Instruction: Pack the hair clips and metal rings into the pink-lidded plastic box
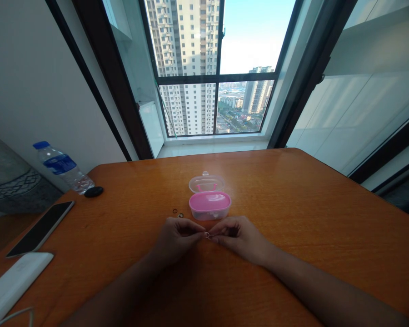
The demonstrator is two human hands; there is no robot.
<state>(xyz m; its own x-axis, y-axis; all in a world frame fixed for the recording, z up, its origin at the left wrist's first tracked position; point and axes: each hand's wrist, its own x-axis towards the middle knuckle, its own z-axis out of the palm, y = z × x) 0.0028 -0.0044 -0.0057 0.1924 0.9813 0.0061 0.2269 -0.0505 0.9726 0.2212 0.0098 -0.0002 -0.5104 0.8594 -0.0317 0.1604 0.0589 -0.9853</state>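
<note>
While small ring-like piece (207, 235) is pinched by fingertips of left hand (180, 238) and right hand (240, 240), both grips narrow, forward room is limited by pink-lidded box (210, 204) just beyond. Broad tabletop (320, 218) is spread between right hand and right edge; left edge is lined by phone (41, 229), white device (17, 282) and bottle (64, 167). Counted: one pink-lidded box, one clear box (206, 183) behind it, one bottle, one phone, one white device, one black disc (93, 191). Of small loops (180, 215) near left hand, at least two are seen.
</note>
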